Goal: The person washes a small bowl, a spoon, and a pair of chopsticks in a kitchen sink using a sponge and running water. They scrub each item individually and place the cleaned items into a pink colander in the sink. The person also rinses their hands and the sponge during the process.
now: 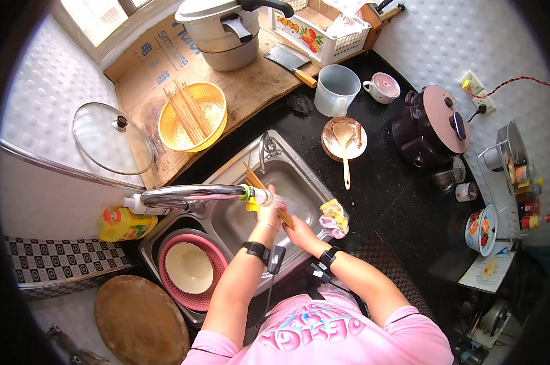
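A bundle of wooden chopsticks (255,179) lies slanted between my hands over the steel sink basin (298,182). My left hand (269,212) is closed around its middle, beneath the faucet nozzle (261,197), where water seems to run over the fingers. My right hand (300,232) grips the lower end of the same bundle. More chopsticks (188,114) rest in a yellow plastic colander (218,109) on the wooden board at the upper left. In the smaller basin sits a pink colander (165,273) with a cream bowl (189,268) inside.
Crumpled cloths (334,219) lie on the sink's right rim. A ladle (345,155) rests on stacked dishes beyond it. A plastic jug (336,89), a cleaver (288,57) and a pressure cooker (231,50) stand or lie farther back. An electric cooker (428,127) is at right, a glass lid (110,141) at left.
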{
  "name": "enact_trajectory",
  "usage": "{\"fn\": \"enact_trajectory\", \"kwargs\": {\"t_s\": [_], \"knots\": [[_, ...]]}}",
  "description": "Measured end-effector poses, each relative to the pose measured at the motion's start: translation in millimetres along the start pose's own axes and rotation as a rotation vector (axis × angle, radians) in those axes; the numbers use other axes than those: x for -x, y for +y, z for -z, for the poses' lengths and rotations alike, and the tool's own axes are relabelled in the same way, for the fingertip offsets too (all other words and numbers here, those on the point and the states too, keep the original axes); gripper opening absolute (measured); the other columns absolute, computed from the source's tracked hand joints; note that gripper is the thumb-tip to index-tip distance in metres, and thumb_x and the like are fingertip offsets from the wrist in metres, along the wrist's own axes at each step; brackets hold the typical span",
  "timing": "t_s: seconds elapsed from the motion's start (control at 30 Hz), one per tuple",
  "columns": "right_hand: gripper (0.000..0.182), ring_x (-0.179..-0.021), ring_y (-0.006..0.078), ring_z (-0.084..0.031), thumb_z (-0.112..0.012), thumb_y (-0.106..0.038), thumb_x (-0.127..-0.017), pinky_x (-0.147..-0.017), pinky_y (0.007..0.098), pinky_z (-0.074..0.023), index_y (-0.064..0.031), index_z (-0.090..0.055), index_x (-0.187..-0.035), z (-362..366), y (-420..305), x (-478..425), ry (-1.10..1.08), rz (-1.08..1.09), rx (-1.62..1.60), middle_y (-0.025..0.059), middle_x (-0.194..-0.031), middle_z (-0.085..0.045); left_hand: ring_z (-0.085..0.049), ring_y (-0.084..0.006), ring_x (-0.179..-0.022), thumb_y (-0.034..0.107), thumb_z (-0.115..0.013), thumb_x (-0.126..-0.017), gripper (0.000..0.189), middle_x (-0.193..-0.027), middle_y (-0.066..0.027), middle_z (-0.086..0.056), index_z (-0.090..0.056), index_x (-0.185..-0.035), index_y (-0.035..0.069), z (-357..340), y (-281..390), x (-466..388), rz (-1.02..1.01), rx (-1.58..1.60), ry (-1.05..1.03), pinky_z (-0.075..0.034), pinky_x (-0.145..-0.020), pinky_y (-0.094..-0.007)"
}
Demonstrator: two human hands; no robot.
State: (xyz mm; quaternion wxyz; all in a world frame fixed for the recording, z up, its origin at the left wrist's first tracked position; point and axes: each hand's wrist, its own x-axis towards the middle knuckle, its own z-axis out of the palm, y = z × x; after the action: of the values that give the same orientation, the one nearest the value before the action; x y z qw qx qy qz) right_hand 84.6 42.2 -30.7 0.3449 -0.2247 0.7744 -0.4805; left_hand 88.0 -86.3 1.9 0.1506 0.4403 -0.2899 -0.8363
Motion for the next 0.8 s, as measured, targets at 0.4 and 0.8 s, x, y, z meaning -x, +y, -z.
{"fn": "enact_trajectory", "kwargs": {"t_s": [0.4, 0.8], "knots": [[0.035, -0.092, 0.0325, -0.063, -0.060, -0.023, -0.087, -0.079, 0.0390, -0.0475, 0.0015, -0.053, -0.111, 1, 11, 12, -0.115, -0.102, 0.101, 0.0217, -0.096, -0.063, -0.053, -0.0125, -0.059, 0.041, -0.058, -0.092, 0.031, -0.065, 0.0004, -0.052, -0.052, -0.080, 0.013, 27, 23, -20, -0.089, 0.054, -0.050, -0.045, -0.054, -0.0300], [0.050, -0.137, 0.0262, -0.030, -0.028, -0.026, -0.103, -0.113, 0.0333, -0.0224, -0.0065, -0.019, -0.149, 0, -24, -45, -0.005, 0.107, -0.483, 0.0188, -0.149, -0.028, -0.042, -0.0183, -0.127, 0.037, -0.046, -0.099, 0.050, -0.140, -0.0049, -0.044, -0.040, -0.139, 0.009, 9, -29, 0, -0.168, -0.045, -0.272, -0.032, -0.106, -0.0332]]}}
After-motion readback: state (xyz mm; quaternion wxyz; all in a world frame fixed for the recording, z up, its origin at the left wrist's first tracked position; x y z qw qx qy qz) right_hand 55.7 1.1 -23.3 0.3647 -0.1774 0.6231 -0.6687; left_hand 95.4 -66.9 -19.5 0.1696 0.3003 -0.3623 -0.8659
